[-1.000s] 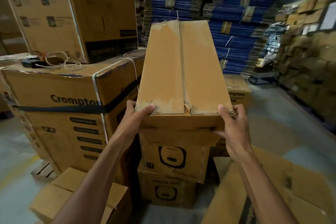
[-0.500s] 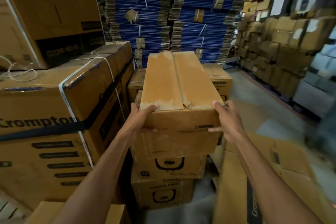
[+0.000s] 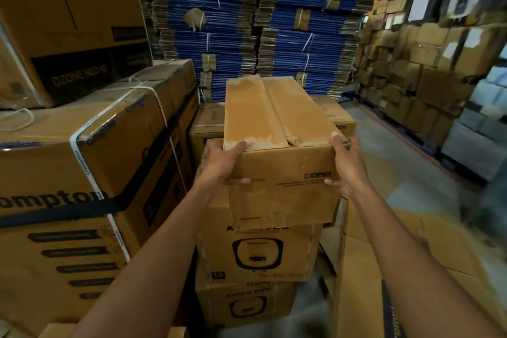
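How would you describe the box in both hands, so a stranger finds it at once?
Start at the back wall of blue flattened cartons. Before it rises a stack of printed boxes; the long box is topmost, gripped at its near corners by the left hand and right hand. Unlike its neighbours, it shows no strap and no appliance drawing.
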